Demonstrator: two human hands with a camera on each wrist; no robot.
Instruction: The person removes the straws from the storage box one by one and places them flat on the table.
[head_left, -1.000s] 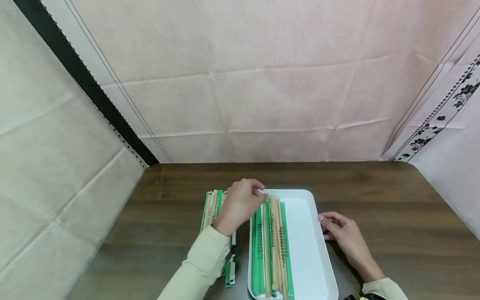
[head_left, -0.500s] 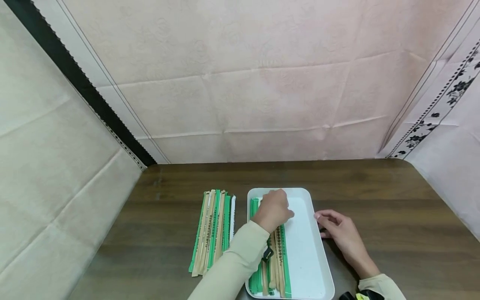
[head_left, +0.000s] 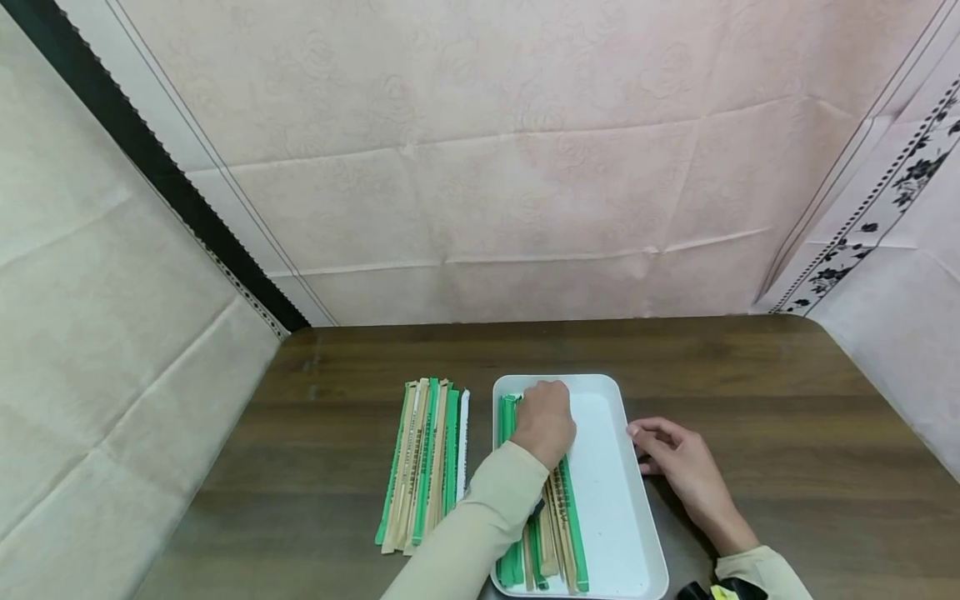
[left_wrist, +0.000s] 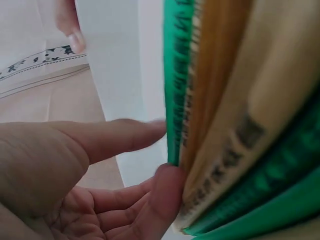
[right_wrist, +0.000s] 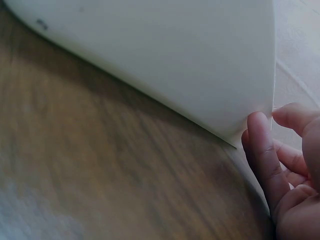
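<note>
Green packet [head_left: 575,525] in the tray [head_left: 611,508], left hand [head_left: 544,423] pinching it, right hand [head_left: 678,458] gripping the tray's right side: grasping now, likely wanting a lift!

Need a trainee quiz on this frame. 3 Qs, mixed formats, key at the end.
1. Fill the gap (near or far): in the head view, the left hand is at the ____ end of the wrapped sticks in the white tray.

2. Multiple choice: what is the right hand doing with the tray?
A. Pinching it at the edge
B. Lying flat inside it
C. Staying clear of it

3. True or false: every wrapped stick in view lies inside the tray.

Key:
1. Far.
2. A; the right wrist view shows thumb and finger at the edge.
3. False; a second row of sticks lies on the table, left of the tray in the head view.
</note>
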